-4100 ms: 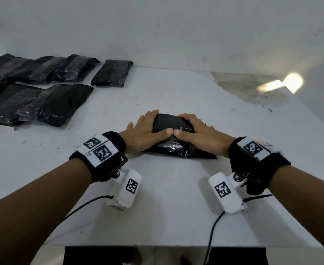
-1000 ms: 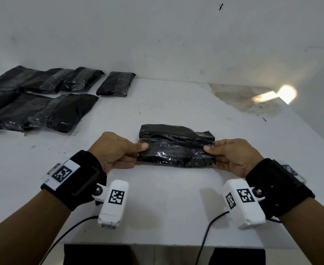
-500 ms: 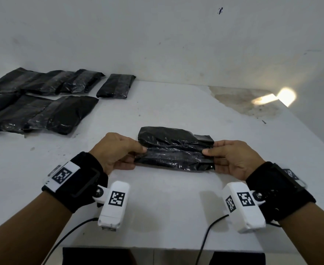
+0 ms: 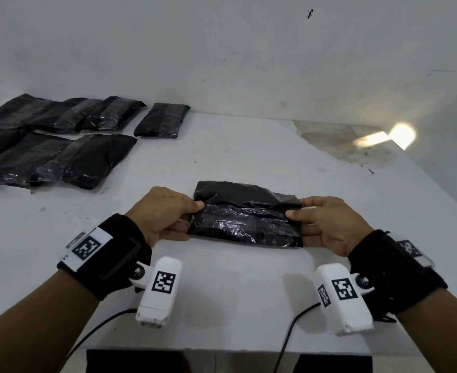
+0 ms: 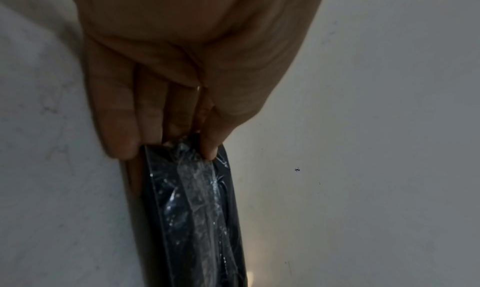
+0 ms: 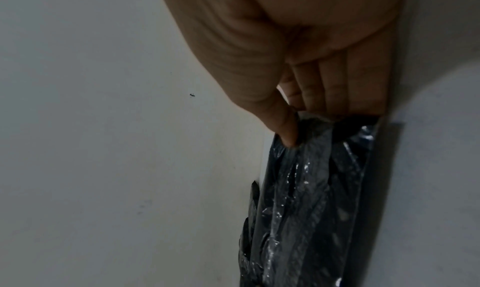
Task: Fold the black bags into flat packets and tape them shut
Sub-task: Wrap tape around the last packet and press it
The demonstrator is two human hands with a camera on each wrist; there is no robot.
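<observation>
A folded black bag (image 4: 246, 214) with a shiny clear tape strip along its front is held just above the white table (image 4: 235, 292), tilted up toward me. My left hand (image 4: 168, 214) pinches its left end between thumb and fingers, and my right hand (image 4: 327, 222) pinches its right end the same way. In the left wrist view the thumb presses on the taped top of the bag (image 5: 197, 209) with the fingers (image 5: 119, 127) under it. The right wrist view shows the thumb (image 6: 283, 127) on the crinkled bag (image 6: 311, 199).
Several flat black packets (image 4: 84, 160) lie in two rows at the table's far left, one smaller packet (image 4: 162, 119) beside them. A stained patch (image 4: 337, 141) and a bright light spot (image 4: 399, 134) mark the far right corner. A white wall stands behind.
Four seconds ago both hands pressed the bag flat on the table. Since then they moved to its two ends and lifted it, and over the last second its near edge has tilted up slightly.
</observation>
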